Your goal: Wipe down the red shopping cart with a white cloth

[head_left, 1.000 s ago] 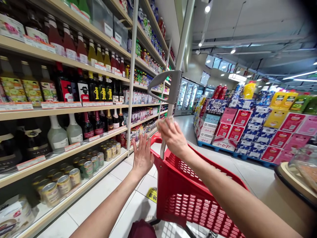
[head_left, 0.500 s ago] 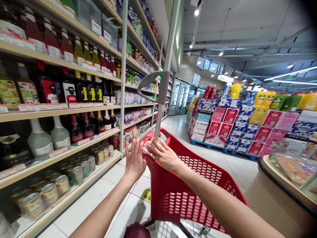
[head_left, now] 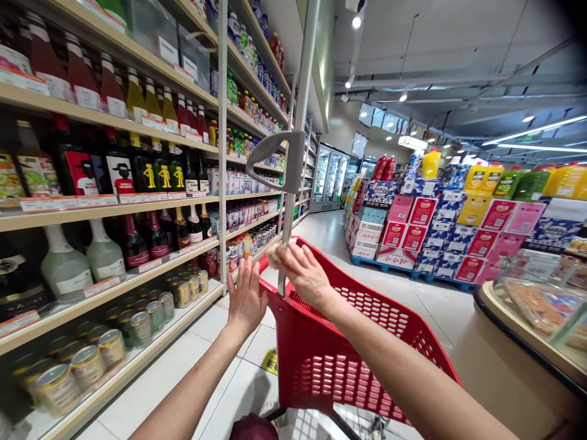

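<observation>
A red shopping cart [head_left: 296,345] with perforated sides stands in front of me. From its near end rises a metal pole [head_left: 308,79] bearing a grey looped handle [head_left: 294,162]. My right hand [head_left: 306,276] is at the pole's foot, its fingers closed over a crumpled, pale cloth [head_left: 274,255]. Part of the cloth is hidden under the fingers. To the left, my left hand [head_left: 247,299] lies with fingers stretched out at the cart's near rim, holding nothing.
Shelves of bottles [head_left: 114,162] and cans [head_left: 98,348] line the left side. Ahead on the right, stacked drink cartons [head_left: 413,235] stand on a blue pallet [head_left: 403,267]. A rounded counter [head_left: 509,348] is close on my right. Tiled floor [head_left: 316,227] runs towards glass-door fridges [head_left: 330,174].
My right hand has slid a little up and left with the cloth, uncovering more of the pole's foot. My left hand stays at the rim. The view has shifted slightly.
</observation>
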Available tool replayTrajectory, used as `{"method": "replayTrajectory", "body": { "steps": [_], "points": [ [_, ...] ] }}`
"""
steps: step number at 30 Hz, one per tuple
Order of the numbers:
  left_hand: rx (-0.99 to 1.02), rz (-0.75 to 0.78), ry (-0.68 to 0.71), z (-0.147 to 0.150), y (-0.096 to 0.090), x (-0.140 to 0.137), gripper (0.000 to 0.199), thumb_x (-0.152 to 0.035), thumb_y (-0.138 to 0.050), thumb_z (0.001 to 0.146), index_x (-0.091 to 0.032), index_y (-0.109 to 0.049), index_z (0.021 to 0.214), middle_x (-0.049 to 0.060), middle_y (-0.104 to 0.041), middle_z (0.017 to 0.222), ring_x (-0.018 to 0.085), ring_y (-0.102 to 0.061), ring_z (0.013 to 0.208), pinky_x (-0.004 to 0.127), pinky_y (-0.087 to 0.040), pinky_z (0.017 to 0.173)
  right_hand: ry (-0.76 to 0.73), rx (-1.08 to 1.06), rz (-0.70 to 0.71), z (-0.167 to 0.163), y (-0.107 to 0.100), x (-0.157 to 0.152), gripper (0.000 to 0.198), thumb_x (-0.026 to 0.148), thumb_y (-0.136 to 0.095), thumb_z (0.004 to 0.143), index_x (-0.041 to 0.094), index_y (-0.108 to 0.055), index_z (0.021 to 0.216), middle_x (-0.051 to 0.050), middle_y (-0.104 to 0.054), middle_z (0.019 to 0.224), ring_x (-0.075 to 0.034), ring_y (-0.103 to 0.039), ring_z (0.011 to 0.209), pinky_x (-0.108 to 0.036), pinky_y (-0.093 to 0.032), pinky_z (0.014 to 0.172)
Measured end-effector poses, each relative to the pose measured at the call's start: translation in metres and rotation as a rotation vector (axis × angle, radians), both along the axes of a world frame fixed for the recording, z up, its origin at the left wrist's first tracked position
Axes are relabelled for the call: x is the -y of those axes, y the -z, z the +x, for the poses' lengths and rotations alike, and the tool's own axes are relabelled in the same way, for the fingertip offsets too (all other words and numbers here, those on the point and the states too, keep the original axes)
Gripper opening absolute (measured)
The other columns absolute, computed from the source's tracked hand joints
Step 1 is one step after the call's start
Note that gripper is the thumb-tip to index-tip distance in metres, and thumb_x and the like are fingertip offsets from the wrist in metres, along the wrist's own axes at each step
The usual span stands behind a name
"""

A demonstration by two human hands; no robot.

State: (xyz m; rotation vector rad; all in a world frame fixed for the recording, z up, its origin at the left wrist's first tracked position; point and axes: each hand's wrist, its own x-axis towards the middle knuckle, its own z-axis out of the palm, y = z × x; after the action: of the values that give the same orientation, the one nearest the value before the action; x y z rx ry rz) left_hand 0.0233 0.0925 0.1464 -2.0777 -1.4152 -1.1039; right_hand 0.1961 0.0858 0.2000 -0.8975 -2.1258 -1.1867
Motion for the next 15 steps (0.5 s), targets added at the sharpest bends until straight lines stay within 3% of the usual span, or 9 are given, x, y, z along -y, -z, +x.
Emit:
{"method": "replayTrajectory", "body": {
  "steps": [3, 6, 10, 15],
  "points": [
    [-0.010, -0.002, 0.014, 0.000, 0.005, 0.002, 0.059, -0.019, -0.041, 0.075, -0.010, -0.024, 0.131, 0.018, -0.023, 0.140, 0.029, -0.013, 0.131, 0.056, -0.014, 0.101, -0.039, -0.197, 0.054, -0.007, 0.000, -0.004, 0.037, 0.012, -0.040, 0.082, 0.016, -0.052, 0.117, -0.009, -0.040, 0.131, -0.024, -0.026, 0.125, -0.040, -0.031, 0.101],
    [-0.013, -0.010, 0.039, -0.004, 0.020, 0.004, 0.062, -0.017, -0.041, 0.075, -0.011, -0.019, 0.133, 0.018, -0.023, 0.140, 0.028, -0.013, 0.131, 0.056, -0.014, 0.101, -0.135, -0.275, 0.022, -0.015, 0.027, 0.005, 0.028, 0.014, -0.043, 0.083, 0.011, -0.059, 0.106, -0.014, -0.048, 0.121, -0.021, -0.040, 0.115, -0.033, -0.039, 0.094],
    [-0.014, -0.058, 0.029, -0.011, 0.041, 0.005, 0.064, -0.013, -0.042, 0.073, -0.012, -0.019, 0.133, 0.018, -0.026, 0.139, 0.028, -0.014, 0.131, 0.055, -0.015, 0.102, -0.160, -0.350, -0.082, -0.031, 0.073, 0.019, 0.023, 0.017, -0.048, 0.082, 0.013, -0.060, 0.101, -0.012, -0.054, 0.111, -0.018, -0.047, 0.102, -0.030, -0.044, 0.088],
    [-0.016, -0.049, 0.048, -0.002, 0.043, 0.006, 0.066, -0.013, -0.042, 0.073, -0.011, -0.016, 0.133, 0.018, -0.026, 0.139, 0.027, -0.014, 0.131, 0.055, -0.016, 0.101, -0.087, -0.463, -0.175, -0.036, 0.088, 0.022, 0.026, 0.019, -0.045, 0.083, 0.018, -0.057, 0.107, -0.009, -0.054, 0.113, -0.017, -0.047, 0.102, -0.033, -0.042, 0.088]
  ]
}}
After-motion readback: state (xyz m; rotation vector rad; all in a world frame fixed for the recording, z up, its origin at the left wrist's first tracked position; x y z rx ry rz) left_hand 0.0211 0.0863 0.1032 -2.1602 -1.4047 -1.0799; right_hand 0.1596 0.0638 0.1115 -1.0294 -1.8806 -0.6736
